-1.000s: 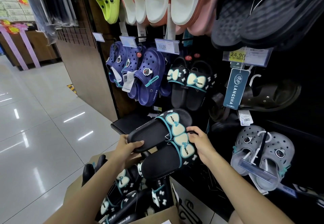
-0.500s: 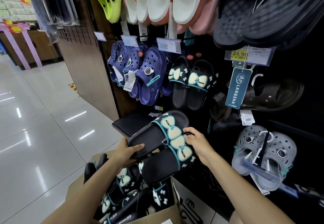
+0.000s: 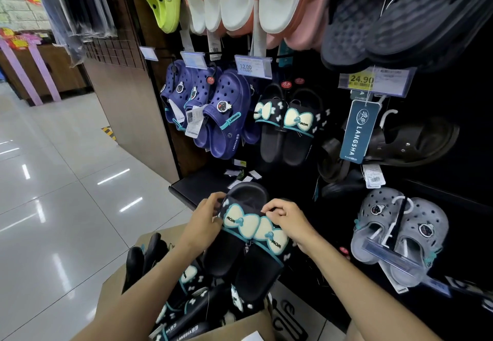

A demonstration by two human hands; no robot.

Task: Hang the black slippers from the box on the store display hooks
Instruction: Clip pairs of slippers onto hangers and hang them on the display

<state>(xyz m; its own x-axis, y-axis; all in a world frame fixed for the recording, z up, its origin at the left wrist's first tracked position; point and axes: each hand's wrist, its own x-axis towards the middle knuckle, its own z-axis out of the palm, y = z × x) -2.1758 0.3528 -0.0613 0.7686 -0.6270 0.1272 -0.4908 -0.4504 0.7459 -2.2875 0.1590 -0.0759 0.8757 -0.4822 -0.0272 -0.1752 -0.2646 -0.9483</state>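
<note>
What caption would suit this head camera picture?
Both hands, left and right, grip a black bow slipper pair above the box, below a hung matching pair.

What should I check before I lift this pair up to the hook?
1. Left hand grips the held pair of black bow-strap slippers: ok.
2. Right hand pinches the strap: ok.
3. Both slippers side by side: ok.
4. Pair's hanger loop: cannot tell.
5. Matching black bow slippers on the display mark the hook: ok.
6. Free room on that hook: cannot tell.
</note>
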